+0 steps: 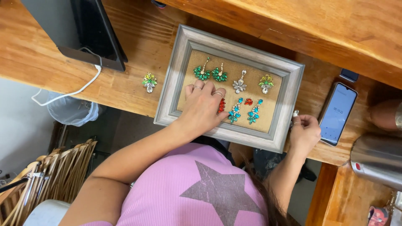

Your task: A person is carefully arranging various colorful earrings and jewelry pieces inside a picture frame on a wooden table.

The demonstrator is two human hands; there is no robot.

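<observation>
A grey picture frame point(234, 48) with a tan fabric backing lies on the wooden counter. Jewelled earrings are pinned to the fabric: two green ones point(210, 73), a silver one point(239, 85), a yellow-green one point(266, 82), two turquoise ones point(245, 112) and a small red one point(248, 101). My left hand point(204, 108) rests on the fabric, fingers on a red earring point(221, 106). My right hand point(304, 132) grips the frame's right edge. A loose green and yellow earring point(149, 81) lies on the counter left of the frame.
A smartphone point(337, 113) with a lit screen lies right of the frame. A dark monitor base point(90, 39) with a white cable point(69, 93) stands at upper left. A metal vessel point(376, 157) sits at right, a wicker basket point(54, 175) below left.
</observation>
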